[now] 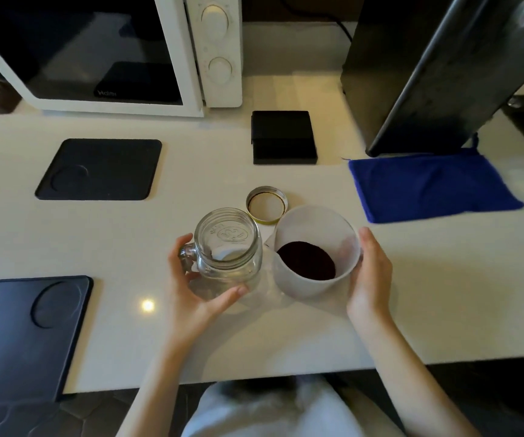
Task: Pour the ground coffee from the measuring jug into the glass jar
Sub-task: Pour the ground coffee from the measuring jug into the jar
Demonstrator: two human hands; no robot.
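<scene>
A clear glass jar (227, 244) with a side handle stands upright and open on the white counter, with no coffee in it. My left hand (191, 288) wraps around its near side, thumb against the glass. Right beside it stands a frosted white measuring jug (314, 285) with dark ground coffee (306, 260) lying in its bottom. Its spout points toward the jar. My right hand (369, 279) grips the jug's right wall. The jar's round lid (266, 205) lies upside down just behind both.
A white microwave (216, 52) stands at the back left, a black box (284, 138) behind the lid, and a tall black appliance (427, 74) at the back right. A blue cloth (427, 187) lies right; black mats (100, 170) (18, 335) lie left. The counter edge (254, 378) is close.
</scene>
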